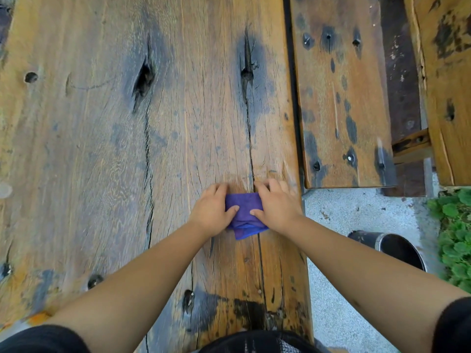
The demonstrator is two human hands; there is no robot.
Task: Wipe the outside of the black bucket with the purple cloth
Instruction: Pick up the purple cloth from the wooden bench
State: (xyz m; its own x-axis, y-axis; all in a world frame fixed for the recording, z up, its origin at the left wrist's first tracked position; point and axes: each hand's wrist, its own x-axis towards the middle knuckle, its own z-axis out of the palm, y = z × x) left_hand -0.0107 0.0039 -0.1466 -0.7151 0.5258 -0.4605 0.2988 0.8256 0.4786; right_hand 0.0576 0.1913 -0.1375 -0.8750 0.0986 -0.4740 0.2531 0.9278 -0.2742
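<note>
The weathered wooden bench (102,149) carries only the purple cloth (244,205), lying folded near its right edge. The left hand (212,212) presses the cloth's left side, fingers curled over the far edge and thumb on top; the right hand (276,207) grips the right side the same way, so all 2 hands are pinching and flattening the cloth, which looks like folding, though blur makes that uncertain. Further right, the black bucket (392,248) stands on the concrete ground (356,217) beside the bench, well apart from the cloth and untouched. By my reading, the wiping has not begun: the cloth must be lifted, carried to the bucket and rubbed around its outer wall.
</note>
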